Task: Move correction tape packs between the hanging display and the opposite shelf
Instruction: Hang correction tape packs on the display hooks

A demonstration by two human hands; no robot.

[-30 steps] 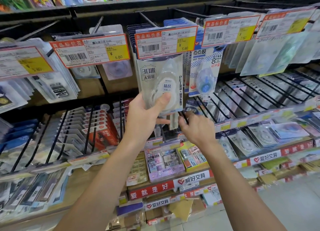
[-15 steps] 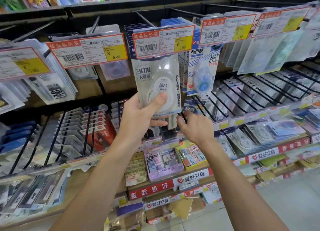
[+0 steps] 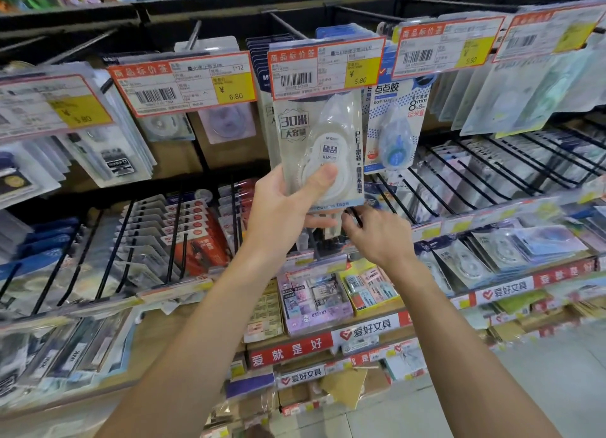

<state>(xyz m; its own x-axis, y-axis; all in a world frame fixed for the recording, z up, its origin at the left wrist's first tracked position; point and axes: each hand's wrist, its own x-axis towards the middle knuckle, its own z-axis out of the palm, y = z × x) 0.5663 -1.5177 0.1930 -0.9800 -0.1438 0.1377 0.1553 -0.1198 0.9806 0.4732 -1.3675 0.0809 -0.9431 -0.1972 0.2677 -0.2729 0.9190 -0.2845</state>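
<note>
Crowded stationery pegboard behind; left hand (image 3: 282, 214) grips the pale grey carded correction tape pack (image 3: 319, 149) upright, long axis vertical, thumb across its lower front; right hand (image 3: 377, 234), fingers curled, pinches a black peg (image 3: 355, 215).

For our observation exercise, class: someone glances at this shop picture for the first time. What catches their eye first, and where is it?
First, the left hand at the centre, gripping a pale correction tape pack held up against the hanging display. Just below, the right hand reaches to the pack's bottom edge. Above, orange-framed price tags with yellow price patches run along the hooks.
</note>
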